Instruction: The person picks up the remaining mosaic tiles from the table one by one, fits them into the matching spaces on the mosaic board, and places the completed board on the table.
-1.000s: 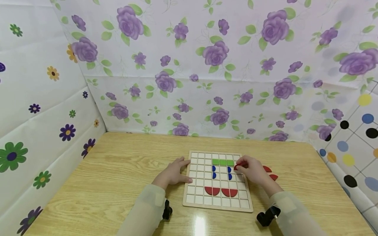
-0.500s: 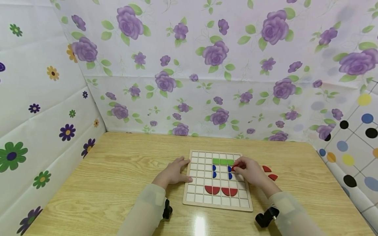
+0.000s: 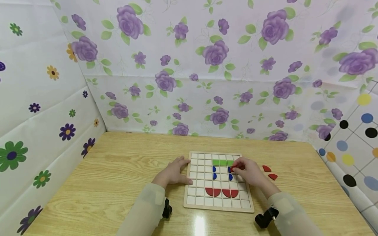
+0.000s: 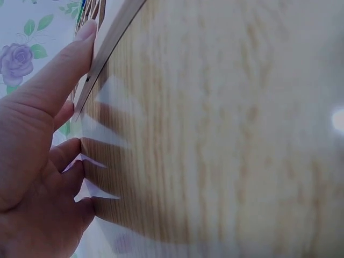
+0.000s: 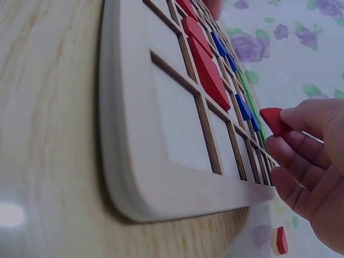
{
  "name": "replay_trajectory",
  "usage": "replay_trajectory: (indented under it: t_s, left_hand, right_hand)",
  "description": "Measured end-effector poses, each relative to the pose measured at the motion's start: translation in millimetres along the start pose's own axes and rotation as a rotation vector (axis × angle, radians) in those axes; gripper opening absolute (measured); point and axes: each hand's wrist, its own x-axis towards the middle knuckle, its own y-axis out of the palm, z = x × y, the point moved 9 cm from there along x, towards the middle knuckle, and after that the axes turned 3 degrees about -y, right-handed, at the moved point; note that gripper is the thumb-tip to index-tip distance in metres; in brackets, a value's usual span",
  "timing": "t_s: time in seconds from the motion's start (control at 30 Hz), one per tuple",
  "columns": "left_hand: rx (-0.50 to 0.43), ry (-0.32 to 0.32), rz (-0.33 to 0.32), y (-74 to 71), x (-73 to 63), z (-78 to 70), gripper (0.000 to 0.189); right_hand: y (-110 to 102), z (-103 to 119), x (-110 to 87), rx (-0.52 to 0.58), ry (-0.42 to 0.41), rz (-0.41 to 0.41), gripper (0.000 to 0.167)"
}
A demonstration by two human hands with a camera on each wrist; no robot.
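My right hand [image 3: 251,171] pinches a red quarter-circle piece [image 5: 275,121] between thumb and fingers, close over the right part of a wooden grid board [image 3: 218,208]. In the head view it overlaps the right-hand blue pieces. My left hand [image 3: 173,172] has its fingers spread at the board's left edge; in the left wrist view its thumb [image 4: 70,62] rests against the frame. On the board are a row of green squares [image 3: 222,163], blue half-round pieces [image 3: 214,176] in two columns, and red quarter-circles [image 3: 213,192] forming two half-discs lower down.
Two loose red quarter-circles, one farther back [image 3: 266,168] and one nearer [image 3: 273,177], lie on the wooden table [image 3: 133,154] right of the board. A flowered cloth wall [image 3: 192,98] rises behind the table. Patterned sheets hang at both sides.
My right hand has shifted slightly left with the red quarter-circle, from beside the right-hand blue pieces to overlapping them. The left hand stays at the board's edge.
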Motion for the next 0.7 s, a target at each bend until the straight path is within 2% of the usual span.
replay_trajectory:
  t_s: [0.7]
  left_hand:
    - [-0.011, -0.004, -0.011, 0.3, 0.6, 0.9, 0.091]
  right_hand:
    - [1.4, 7.6, -6.1, 0.01, -0.004, 0.006, 0.006]
